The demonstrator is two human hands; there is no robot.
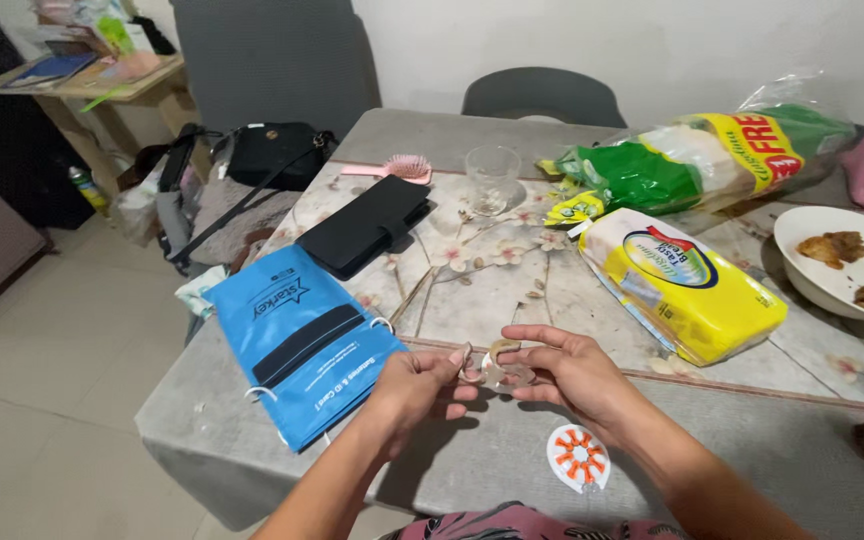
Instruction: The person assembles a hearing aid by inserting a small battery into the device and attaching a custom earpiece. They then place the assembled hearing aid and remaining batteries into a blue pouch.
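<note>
Holding small beige device (pixel 499 362), hands (pixel 492 375) pinching

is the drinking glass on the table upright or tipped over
Upright: the clear glass stands on its base, mouth up, beside the pink hairbrush. It looks empty.

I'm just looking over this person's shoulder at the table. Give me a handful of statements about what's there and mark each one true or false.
1. Both hands, left hand and right hand, hold a small beige device between their fingertips. True.
2. The drinking glass is full of orange juice. False: it looks empty and clear.
3. A round card with orange tabs lies on the table near the right forearm. True.
4. The blue pouch lies on top of the white plate. False: it lies at the left side of the table, far from the plate.
5. The pink hairbrush lies beyond the black wallet. True.
</note>
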